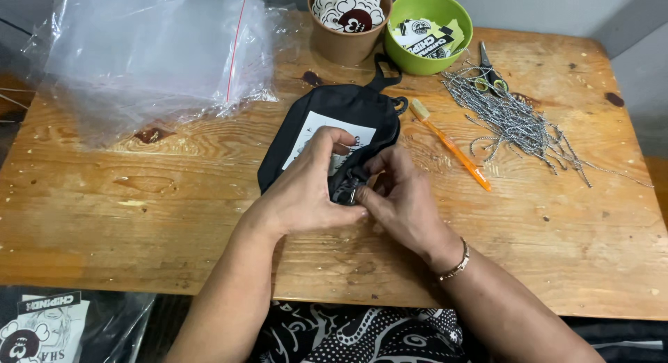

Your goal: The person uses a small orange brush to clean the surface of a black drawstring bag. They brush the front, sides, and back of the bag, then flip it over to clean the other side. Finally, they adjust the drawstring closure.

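Clear plastic bags lay crumpled over the far left of the wooden counter, one with a red seal strip. Near the middle a black fabric pouch with a white printed panel rested flat, its loop pointing toward a brown cup of round printed tags. The left hand curled over the pouch's near corner, thumb and fingers closed around the fabric there, pinning it. Just beside it the right hand, a bracelet at its wrist, pinched in from the other side; its fingertips met the left ones at a small metal zipper pull, so both grips were closed on the same corner of the pouch. Judging by this, the step in hand was work at the zipper end: fixing or threading something at the pull. The next move would likely call for a steady hold by the left hand while the right worked finely at the small metal piece. Further right stood a green bowl of printed cards, then an orange toothbrush lying slantwise, a heap of black-and-white cords, and small scissors touching the heap's far edge.
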